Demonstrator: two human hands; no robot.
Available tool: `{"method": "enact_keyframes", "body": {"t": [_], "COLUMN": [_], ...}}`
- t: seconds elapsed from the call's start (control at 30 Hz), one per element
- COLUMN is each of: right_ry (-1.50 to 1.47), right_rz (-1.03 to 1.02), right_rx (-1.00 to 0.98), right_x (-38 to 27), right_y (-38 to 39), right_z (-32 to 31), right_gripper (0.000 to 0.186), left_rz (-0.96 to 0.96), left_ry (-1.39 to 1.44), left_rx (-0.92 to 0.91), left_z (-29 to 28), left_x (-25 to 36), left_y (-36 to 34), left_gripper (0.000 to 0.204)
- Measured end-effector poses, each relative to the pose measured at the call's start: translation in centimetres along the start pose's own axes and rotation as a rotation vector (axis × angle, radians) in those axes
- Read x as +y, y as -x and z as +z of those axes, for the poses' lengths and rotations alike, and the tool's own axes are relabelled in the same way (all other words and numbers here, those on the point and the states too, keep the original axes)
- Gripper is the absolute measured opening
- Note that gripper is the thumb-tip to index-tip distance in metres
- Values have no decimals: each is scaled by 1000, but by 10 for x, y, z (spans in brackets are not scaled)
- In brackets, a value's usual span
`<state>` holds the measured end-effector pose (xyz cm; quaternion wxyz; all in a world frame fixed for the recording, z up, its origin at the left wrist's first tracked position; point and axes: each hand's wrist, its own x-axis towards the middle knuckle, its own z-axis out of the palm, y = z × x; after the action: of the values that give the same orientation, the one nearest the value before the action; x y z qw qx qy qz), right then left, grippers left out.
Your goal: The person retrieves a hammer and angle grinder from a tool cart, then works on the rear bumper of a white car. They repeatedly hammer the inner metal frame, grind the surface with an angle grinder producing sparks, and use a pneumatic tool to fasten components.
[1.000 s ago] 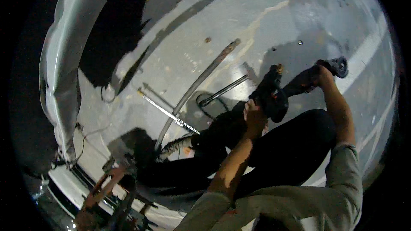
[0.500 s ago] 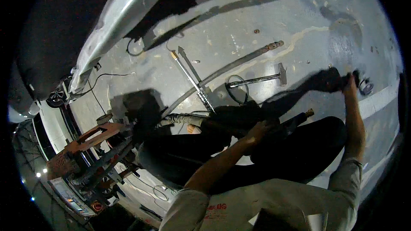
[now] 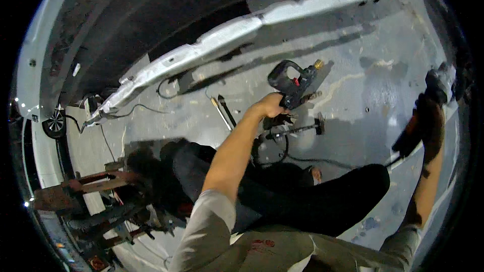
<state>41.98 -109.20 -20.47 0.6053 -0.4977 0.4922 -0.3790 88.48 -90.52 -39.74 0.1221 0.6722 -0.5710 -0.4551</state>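
My left hand (image 3: 271,105) is closed on a black power tool (image 3: 285,78) with a red trigger and brass-coloured fitting, held out over the floor at centre. At the far right, in shadow, my right hand (image 3: 431,111) grips a black angle grinder (image 3: 414,131) with its head toward the top. Below the left-hand tool lie a hammer (image 3: 319,127) and a black cable loop (image 3: 286,148). A metal rod (image 3: 220,111) with a yellow tip lies left of them, partly behind my forearm. My black-trousered legs are bent beneath my arms.
A long, dented silver beam (image 3: 227,38) spans the upper view over the grey floor (image 3: 368,90). A white car body with a wheel (image 3: 54,122) is at left. A rusty steel machine (image 3: 80,186) with hoses and a panel fills the lower left. Thin wires trail across the floor.
My left hand has raised its black tool forward, away from my lap. My right hand has swung the grinder out to the far right. The camera's view has shifted, showing more beam and car.
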Motion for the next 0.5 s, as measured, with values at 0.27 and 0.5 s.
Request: {"method": "enact_keyframes", "body": {"t": [0.27,0.5], "right_ry": [-390,-798], "right_rz": [-252,-228], "right_rx": [246,-55], "right_x": [-65,-74], "right_y": [157,213], "right_z": [87,247], "right_gripper": [42,45], "left_rz": [386,811], "left_ry": [496,1054], "left_rx": [-45,-680], "left_z": [28,-42], "left_x": [130,222], "left_y": [58,232], "left_gripper": [38,62]}}
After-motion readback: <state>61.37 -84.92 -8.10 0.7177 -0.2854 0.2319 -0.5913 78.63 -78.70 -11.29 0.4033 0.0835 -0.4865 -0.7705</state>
